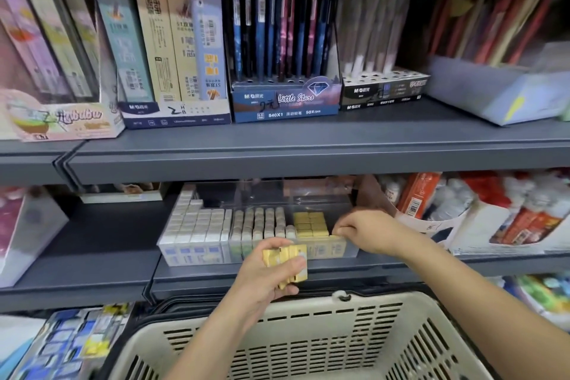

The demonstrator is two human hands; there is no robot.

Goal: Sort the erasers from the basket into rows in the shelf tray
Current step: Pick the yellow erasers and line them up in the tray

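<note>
Two hands work at the clear shelf tray (pixel 350 251), both forearms reaching up to it over the cream slotted basket (pixel 308 345), which sits below the tray and nearest the camera. The left hand (pixel 268 271) is just in front of the tray's middle, palm turned inward, fingers and thumb wrapped round a held stack of yellow erasers (pixel 285 256). There are several in the stack, but blur hides the exact number. The right hand (pixel 367 230) is at the tray's front right corner, knuckles up and fingertips (pixel 339 230) drawn together over the rim. Whether they pinch an eraser cannot be told.

Three kinds fill the tray, standing on end in rows that run front to back. White erasers (pixel 197 225) take the left part in about five rows, the leftmost reaching furthest back. Grey erasers (pixel 262 222) take the middle in about five rows. Tray yellow erasers (pixel 310 224) stand right of these in two rows, just beside the right fingertips. The tray's rear half shows only clear walls. It rests on a dark grey shelf (pixel 108 244).
</note>
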